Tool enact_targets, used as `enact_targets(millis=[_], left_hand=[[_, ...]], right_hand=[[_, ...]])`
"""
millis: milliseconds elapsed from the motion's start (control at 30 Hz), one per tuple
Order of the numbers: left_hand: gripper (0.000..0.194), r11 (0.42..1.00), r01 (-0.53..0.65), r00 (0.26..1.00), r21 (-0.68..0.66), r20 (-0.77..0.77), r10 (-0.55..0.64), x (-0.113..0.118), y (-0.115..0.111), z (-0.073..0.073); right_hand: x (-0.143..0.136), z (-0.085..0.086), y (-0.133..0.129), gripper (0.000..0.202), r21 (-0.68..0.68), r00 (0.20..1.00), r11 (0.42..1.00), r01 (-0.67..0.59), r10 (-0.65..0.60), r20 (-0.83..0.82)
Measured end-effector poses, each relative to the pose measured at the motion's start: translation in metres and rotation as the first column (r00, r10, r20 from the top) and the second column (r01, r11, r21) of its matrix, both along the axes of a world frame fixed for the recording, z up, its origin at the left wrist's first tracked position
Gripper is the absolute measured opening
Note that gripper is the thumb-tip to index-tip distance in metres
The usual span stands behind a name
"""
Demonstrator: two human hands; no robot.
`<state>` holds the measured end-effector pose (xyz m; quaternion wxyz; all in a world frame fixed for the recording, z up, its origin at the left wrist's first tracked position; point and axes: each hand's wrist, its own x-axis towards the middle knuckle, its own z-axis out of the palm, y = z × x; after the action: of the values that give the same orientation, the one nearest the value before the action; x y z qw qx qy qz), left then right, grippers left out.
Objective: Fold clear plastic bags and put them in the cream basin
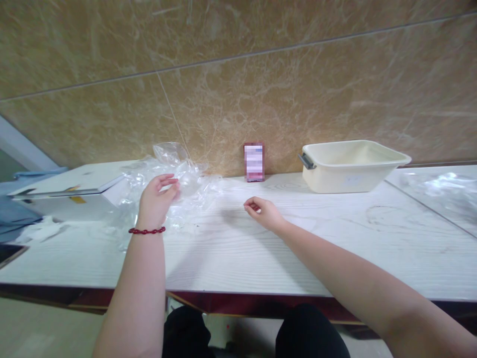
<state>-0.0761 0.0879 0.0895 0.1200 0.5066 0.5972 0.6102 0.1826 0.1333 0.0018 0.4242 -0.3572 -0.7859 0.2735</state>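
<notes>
My left hand, with a red beaded bracelet at the wrist, is over a heap of clear plastic bags. Its fingers are curved and the thumb stands apart from them; no held object shows, and whether it touches the plastic I cannot tell. To the right, my right hand is above the white table, its fingers curled together with the tips pinched. Anything within that pinch is hidden or too small to make out. Just beyond it, a phone-like device with a dark red edge leans upright against the wall.
A cream plastic tub with a grey handle stands at the back right. More clear plastic lies beyond it. At left are a white box, blue cloth and a dark flat device. Marbled wall borders the table.
</notes>
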Motion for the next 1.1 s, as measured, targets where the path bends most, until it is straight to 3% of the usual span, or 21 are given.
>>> enact_targets(millis=[133,267,400,500,600,667,733,867,1000,1100], left_hand=[[0.032,0.969,0.247,0.967,0.004,-0.069,-0.246,0.045,-0.001,-0.001],[0.032,0.895,0.432,0.900,-0.113,-0.007,-0.436,0.084,0.006,-0.018],[0.030,0.825,0.521,0.849,-0.219,0.036,-0.527,0.097,0.009,-0.034],[0.033,0.787,0.553,0.817,-0.274,-0.006,-0.577,0.100,0.005,-0.037],[0.039,0.805,0.524,0.775,-0.278,-0.238,-0.586,0.105,0.000,-0.036],[0.041,0.864,0.438,0.757,-0.249,-0.416,-0.504,0.108,-0.002,-0.034],[0.029,0.909,0.346,0.766,-0.232,-0.489,-0.417,0.107,-0.001,-0.034],[0.021,0.899,0.340,0.836,-0.278,-0.349,-0.424,0.099,0.004,-0.035],[0.030,0.886,0.350,0.911,-0.304,-0.109,-0.398,0.092,0.007,-0.039],[0.031,0.888,0.332,0.931,-0.319,-0.038,-0.362,0.088,0.009,-0.042]], right_hand=[[0.001,0.009,-0.010,0.023,0.143,0.999,0.990,-0.013,0.020,-0.047],[0.005,0.014,-0.012,0.039,0.279,0.995,0.959,0.054,-0.027,-0.101],[0.008,0.016,-0.009,0.017,0.390,0.996,0.916,0.090,-0.074,-0.057],[0.009,0.017,-0.008,0.009,0.399,0.997,0.914,0.077,-0.065,-0.043],[0.008,0.017,-0.010,0.008,0.350,0.998,0.935,0.057,-0.045,-0.042],[0.008,0.018,-0.012,0.008,0.286,0.996,0.954,0.083,-0.074,-0.043],[0.007,0.017,-0.013,0.009,0.182,0.993,0.977,0.112,-0.104,-0.056],[0.007,0.016,-0.011,0.020,-0.025,0.986,0.993,0.117,-0.119,-0.114],[0.007,0.017,-0.009,0.029,-0.105,0.977,0.983,0.151,-0.165,-0.138],[0.009,0.020,-0.007,0.034,-0.170,0.976,0.976,0.135,-0.160,-0.144]])
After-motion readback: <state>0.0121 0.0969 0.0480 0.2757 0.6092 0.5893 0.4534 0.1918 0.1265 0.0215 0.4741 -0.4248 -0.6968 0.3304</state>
